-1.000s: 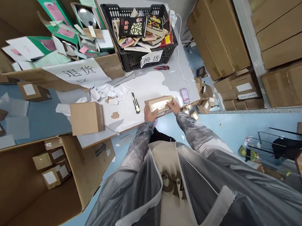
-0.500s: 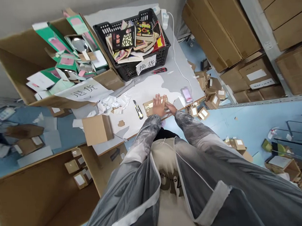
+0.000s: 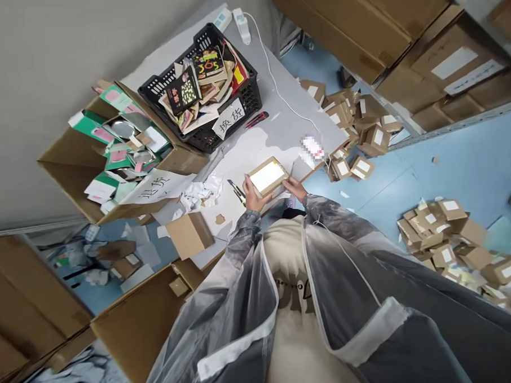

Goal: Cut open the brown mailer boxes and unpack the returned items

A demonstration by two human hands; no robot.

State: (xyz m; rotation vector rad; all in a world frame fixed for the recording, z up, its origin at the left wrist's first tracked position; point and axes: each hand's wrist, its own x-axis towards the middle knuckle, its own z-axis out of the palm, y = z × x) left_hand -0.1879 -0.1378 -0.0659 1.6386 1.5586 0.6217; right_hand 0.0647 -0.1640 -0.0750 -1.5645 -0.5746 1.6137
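Between my two hands is a small cardboard box [image 3: 270,177] with a large white label on its upper face. My left hand [image 3: 254,197] grips its left end, thumb and fingers around the edge. At the right near corner, my right hand [image 3: 296,188] holds it with the thumb on top. A box cutter [image 3: 237,191] lies on the table [image 3: 277,100] just left of my left hand, partly hidden by it. Farther back rests a red and black box cutter [image 3: 257,120].
A black crate [image 3: 250,98] of books and a large carton [image 3: 64,177] of green and white packages stand at the back left. Crumpled paper [image 3: 202,192] and a closed carton [image 3: 190,235] are on the left. Labelled boxes [image 3: 374,139] lie on the floor at right.
My hands, earlier pressed flat on the box, now grip it at both ends. The white label now shows on top. The view has turned toward the right.
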